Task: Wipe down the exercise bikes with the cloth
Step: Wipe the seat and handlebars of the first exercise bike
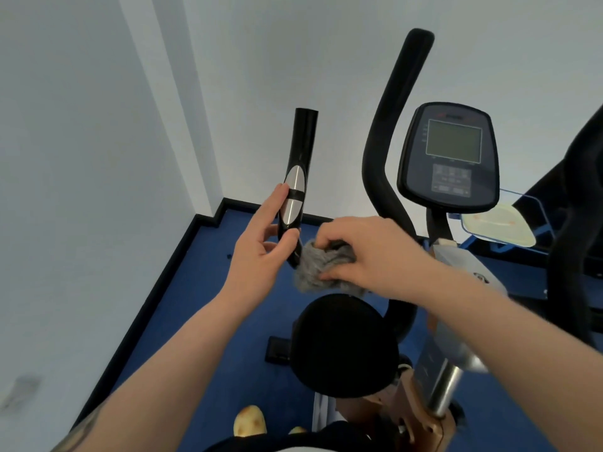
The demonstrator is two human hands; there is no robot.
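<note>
An exercise bike stands in front of me, with a black saddle (342, 344) low in the middle and a grey console (452, 158) with a screen at the upper right. Its left handlebar grip (301, 151) is black with silver sensor plates. My left hand (261, 246) holds that grip by its lower part, thumb against the plate. Just to the right, my right hand (368, 256) clutches a fluffy grey cloth (315, 265) pressed around the handlebar below the grip. The right handlebar (391, 125) curves up, untouched.
White walls meet in a corner at the left, close to the bike. Blue carpet (208, 314) with a dark skirting edge covers the floor. Another machine's black frame (577, 223) rises at the far right. A pale tray (496, 223) sits behind the console. My shoe tip (249, 420) shows below.
</note>
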